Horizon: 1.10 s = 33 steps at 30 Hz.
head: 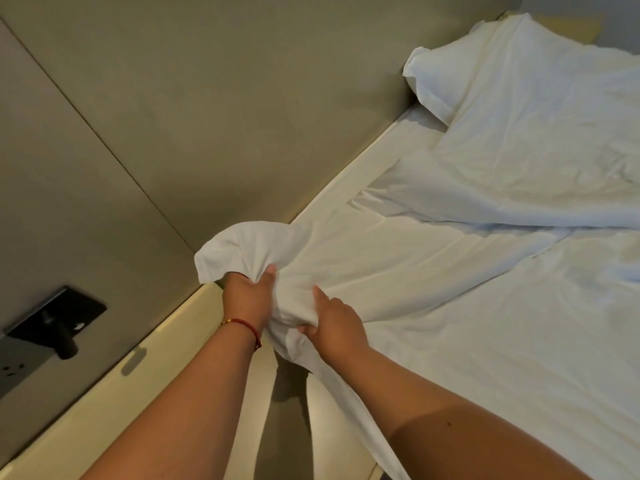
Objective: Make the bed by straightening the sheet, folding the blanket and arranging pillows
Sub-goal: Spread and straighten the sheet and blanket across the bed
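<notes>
Both hands clamp the sheet [398, 271] corner beside the headboard panel [207, 116]: left hand [247, 296] fisted, right hand [337, 323] pinching, folds running away toward the pillow [446, 71].

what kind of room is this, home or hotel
Probably a hotel bedroom, though I can't be sure. All-white bedding: a sheet that both hands grip at the corner, and a pillow against a padded wall panel, with a black switch plate and socket set beside the bed.
</notes>
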Each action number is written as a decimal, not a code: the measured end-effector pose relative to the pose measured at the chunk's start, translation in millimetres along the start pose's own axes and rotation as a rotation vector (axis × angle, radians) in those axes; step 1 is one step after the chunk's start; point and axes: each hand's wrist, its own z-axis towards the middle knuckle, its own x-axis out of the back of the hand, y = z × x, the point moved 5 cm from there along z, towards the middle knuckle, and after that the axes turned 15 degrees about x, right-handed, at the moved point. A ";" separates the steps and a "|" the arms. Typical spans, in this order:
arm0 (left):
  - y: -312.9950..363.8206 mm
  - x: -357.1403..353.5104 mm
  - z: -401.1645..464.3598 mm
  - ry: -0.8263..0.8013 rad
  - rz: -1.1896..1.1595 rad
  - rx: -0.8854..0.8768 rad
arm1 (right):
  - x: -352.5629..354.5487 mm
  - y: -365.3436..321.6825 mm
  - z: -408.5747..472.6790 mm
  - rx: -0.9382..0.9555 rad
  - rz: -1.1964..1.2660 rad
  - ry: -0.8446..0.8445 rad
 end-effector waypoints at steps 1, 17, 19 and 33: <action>0.2 3.1 -3.4 0.006 -0.006 -0.011 | 2.8 -3.7 -1.2 0.017 0.023 -0.026; -60.7 163.0 -3.7 0.110 0.145 0.071 | -69.1 -146.0 -48.4 0.028 0.424 -0.261; -61.5 143.1 -3.7 -0.004 0.195 0.053 | -69.6 -128.6 -59.0 -0.031 0.438 -0.213; -20.9 -57.4 -75.5 -0.411 0.429 -0.309 | 4.4 51.5 -187.4 -0.589 0.652 0.558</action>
